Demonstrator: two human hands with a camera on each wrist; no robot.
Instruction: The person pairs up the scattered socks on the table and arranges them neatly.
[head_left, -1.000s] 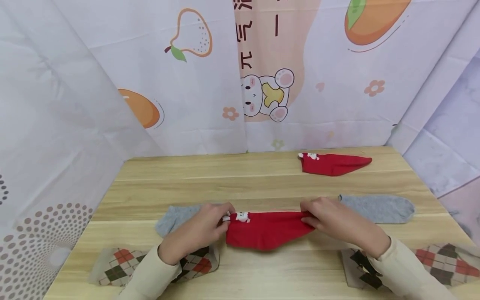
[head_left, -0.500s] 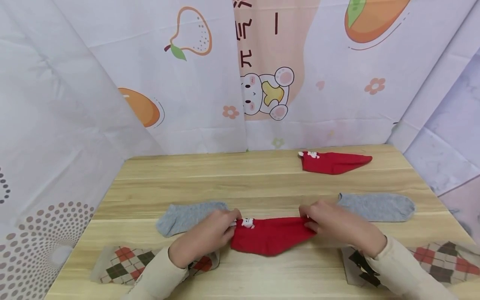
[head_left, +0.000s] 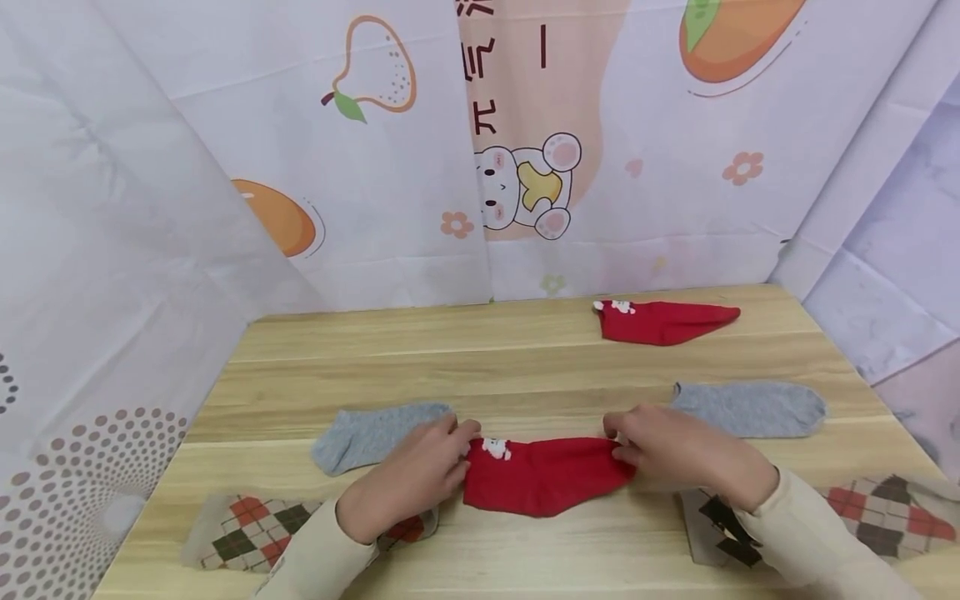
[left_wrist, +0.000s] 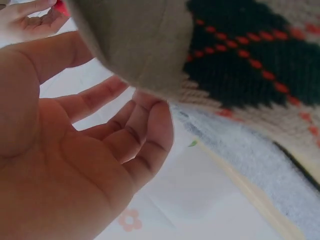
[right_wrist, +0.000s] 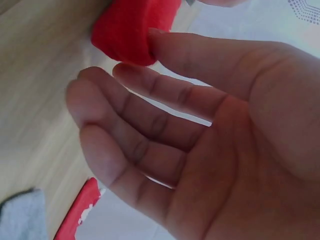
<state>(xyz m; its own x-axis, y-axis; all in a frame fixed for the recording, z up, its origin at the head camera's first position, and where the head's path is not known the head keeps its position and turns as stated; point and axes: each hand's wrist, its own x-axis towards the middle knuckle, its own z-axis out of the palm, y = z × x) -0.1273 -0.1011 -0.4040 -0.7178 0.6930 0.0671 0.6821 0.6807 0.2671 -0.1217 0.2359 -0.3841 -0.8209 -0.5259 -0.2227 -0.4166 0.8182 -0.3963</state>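
A red sock (head_left: 551, 479) with a white animal figure near its cuff lies stretched sideways, low over the wooden table. My left hand (head_left: 420, 471) pinches its cuff end, and my right hand (head_left: 678, 454) pinches the toe end. From the right wrist, the thumb presses the red toe (right_wrist: 130, 30) with the index fingertip close under it; the other fingers curve loosely. An argyle sock (left_wrist: 150, 45) covers the left fingertips in the left wrist view. The matching red sock (head_left: 667, 323) lies flat at the back right.
One grey sock (head_left: 378, 433) lies by my left hand, another grey sock (head_left: 757, 410) beyond my right wrist. Argyle socks lie under both forearms, one at the left (head_left: 251, 533) and one at the right (head_left: 888, 517). A printed curtain (head_left: 375, 208) stands behind the table (head_left: 420, 358).
Both hands have brought the red sock slightly toward me and lower, and it has flattened out. The left hand has shifted a little right. The other socks have stayed put.
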